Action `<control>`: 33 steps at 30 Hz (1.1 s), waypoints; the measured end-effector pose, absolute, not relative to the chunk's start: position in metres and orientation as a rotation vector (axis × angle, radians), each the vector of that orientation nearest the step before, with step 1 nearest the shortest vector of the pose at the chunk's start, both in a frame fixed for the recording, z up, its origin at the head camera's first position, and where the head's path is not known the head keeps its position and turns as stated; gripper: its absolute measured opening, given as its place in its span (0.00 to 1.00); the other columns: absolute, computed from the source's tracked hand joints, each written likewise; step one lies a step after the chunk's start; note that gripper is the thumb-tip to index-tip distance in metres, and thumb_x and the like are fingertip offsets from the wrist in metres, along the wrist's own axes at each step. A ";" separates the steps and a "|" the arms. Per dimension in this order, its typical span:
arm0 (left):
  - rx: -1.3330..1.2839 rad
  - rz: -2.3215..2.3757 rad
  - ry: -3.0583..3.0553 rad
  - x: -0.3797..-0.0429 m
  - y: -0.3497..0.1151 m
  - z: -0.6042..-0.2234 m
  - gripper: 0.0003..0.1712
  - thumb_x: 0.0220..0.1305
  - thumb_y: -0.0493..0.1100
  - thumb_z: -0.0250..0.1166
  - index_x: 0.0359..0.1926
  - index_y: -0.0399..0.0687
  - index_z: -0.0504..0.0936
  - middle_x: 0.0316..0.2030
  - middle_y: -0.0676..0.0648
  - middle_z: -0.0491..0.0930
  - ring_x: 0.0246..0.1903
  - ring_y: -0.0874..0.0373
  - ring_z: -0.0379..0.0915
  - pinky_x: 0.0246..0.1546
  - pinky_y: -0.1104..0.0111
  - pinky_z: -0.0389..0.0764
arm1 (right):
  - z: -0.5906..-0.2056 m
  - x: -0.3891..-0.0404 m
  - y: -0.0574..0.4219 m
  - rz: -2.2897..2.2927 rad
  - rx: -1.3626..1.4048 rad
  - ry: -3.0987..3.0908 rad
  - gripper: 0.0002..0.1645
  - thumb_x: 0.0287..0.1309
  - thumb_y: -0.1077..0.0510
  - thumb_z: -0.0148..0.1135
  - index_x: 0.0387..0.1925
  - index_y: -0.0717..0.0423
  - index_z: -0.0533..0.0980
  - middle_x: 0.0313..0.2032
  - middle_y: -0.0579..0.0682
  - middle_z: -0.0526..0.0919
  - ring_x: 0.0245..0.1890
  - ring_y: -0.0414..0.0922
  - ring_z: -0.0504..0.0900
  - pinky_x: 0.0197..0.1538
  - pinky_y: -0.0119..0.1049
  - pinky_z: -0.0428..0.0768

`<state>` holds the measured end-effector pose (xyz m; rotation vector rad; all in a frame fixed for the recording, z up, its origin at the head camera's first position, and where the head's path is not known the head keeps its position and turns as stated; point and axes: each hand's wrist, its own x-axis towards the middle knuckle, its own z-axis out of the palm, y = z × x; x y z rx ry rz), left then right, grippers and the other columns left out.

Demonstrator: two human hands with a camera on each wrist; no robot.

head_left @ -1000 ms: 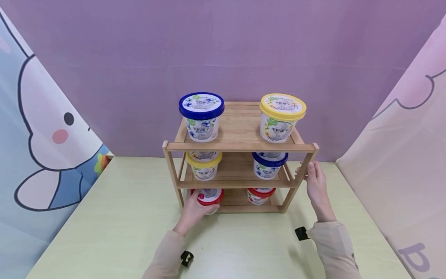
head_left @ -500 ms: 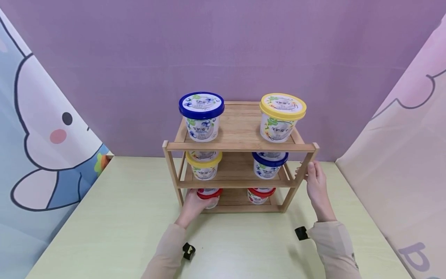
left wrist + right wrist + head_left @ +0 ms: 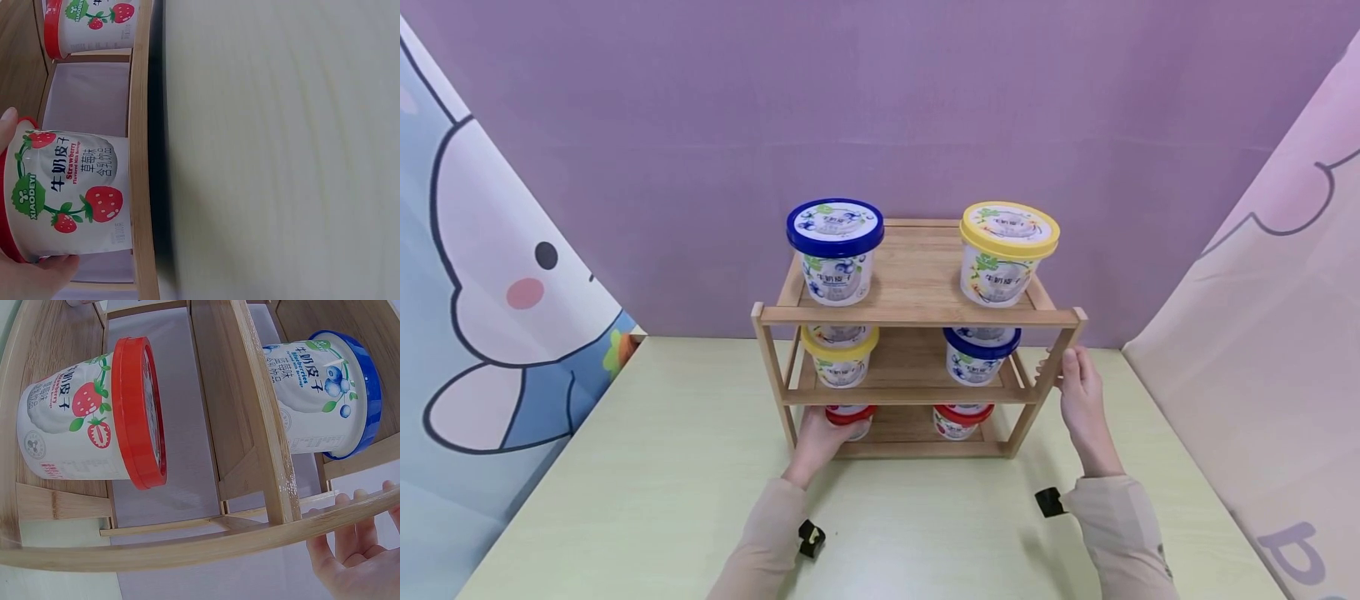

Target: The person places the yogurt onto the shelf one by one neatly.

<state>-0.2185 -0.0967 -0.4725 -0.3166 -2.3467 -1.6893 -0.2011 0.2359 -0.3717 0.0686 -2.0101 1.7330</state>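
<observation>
My left hand (image 3: 811, 442) holds a red-lidded strawberry milk tub (image 3: 78, 187) at the left of the bottom shelf, gripping it around the lid. In the left wrist view the tub's base is right at the rack's front rail, and most of the hand is out of frame. On the other side, my right hand (image 3: 1081, 404) grips the right front post of the wooden rack (image 3: 917, 317). Its fingers (image 3: 347, 537) curl round the post beside the blue-lidded tub (image 3: 312, 394) of the middle shelf.
On the top shelf stand a blue-lidded tub (image 3: 835, 250) and a yellow-lidded tub (image 3: 1006, 250). A second yellow-lidded tub (image 3: 839, 358) is at the middle shelf's left, and another red-lidded tub (image 3: 958, 422) at the bottom right. A purple backdrop (image 3: 925, 100) rises behind the rack.
My left hand has pushed the red-lidded strawberry tub further back over the bottom shelf, from in front of its rail. The right hand has stayed on the post.
</observation>
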 end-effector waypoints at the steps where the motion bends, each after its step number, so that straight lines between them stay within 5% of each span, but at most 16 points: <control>1: -0.316 -1.690 -2.340 -0.219 -0.096 -0.473 0.47 0.39 0.40 0.74 0.60 0.45 0.58 0.53 0.40 0.65 0.53 0.46 0.63 0.53 0.52 0.65 | -0.372 -0.201 0.236 1.732 0.066 -2.013 0.10 0.66 0.51 0.37 0.34 0.44 0.67 0.29 0.43 0.73 0.29 0.34 0.76 0.37 0.20 0.74; 11: -0.247 -1.599 -2.417 -0.218 -0.094 -0.475 0.49 0.40 0.42 0.73 0.62 0.43 0.55 0.55 0.38 0.61 0.54 0.45 0.60 0.54 0.53 0.65 | -0.372 -0.202 0.237 1.728 0.072 -2.028 0.12 0.66 0.51 0.36 0.36 0.48 0.67 0.30 0.46 0.73 0.30 0.34 0.75 0.38 0.21 0.74; 21: -0.237 -1.522 -2.464 -0.207 -0.096 -0.473 0.48 0.43 0.45 0.71 0.64 0.48 0.56 0.62 0.37 0.46 0.60 0.44 0.46 0.56 0.50 0.61 | -0.371 -0.202 0.236 1.719 0.054 -2.029 0.15 0.66 0.51 0.37 0.37 0.56 0.67 0.30 0.49 0.73 0.29 0.35 0.76 0.37 0.21 0.75; 33: -0.233 -1.454 -2.458 -0.183 -0.096 -0.469 0.42 0.47 0.43 0.69 0.62 0.45 0.58 0.62 0.34 0.43 0.60 0.37 0.46 0.53 0.44 0.60 | -0.365 -0.195 0.232 1.753 -0.076 -2.006 0.17 0.63 0.49 0.43 0.39 0.57 0.72 0.30 0.40 0.78 0.32 0.34 0.78 0.37 0.23 0.76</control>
